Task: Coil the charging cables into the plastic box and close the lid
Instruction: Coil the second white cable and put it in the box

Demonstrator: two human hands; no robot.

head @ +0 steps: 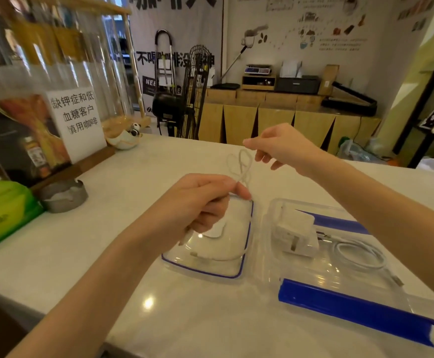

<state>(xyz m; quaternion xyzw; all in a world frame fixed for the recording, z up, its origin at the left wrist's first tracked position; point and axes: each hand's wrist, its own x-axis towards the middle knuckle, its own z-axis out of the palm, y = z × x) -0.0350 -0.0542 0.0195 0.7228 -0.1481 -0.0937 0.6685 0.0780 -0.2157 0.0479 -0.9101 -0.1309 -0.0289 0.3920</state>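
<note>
My left hand [200, 202] pinches a thin white charging cable [241, 164] above the clear lid [241, 273] with a blue seal, which lies flat on the counter. The cable loops upward, blurred, to my right hand [280, 146], whose thumb and forefinger pinch its far end. One end of the cable hangs below my left hand over the lid. To the right stands the clear plastic box [272, 215] with blue clips [352, 311]. Inside it lie a white charger plug [296, 233] and a coiled white cable [358, 254].
A metal ashtray [63, 195] and a green tissue pack [1, 215] sit at the left of the white counter [159, 293]. A printed sign [76, 122] and a small panda dish [128, 138] stand behind them. The counter's far edge runs behind my right hand.
</note>
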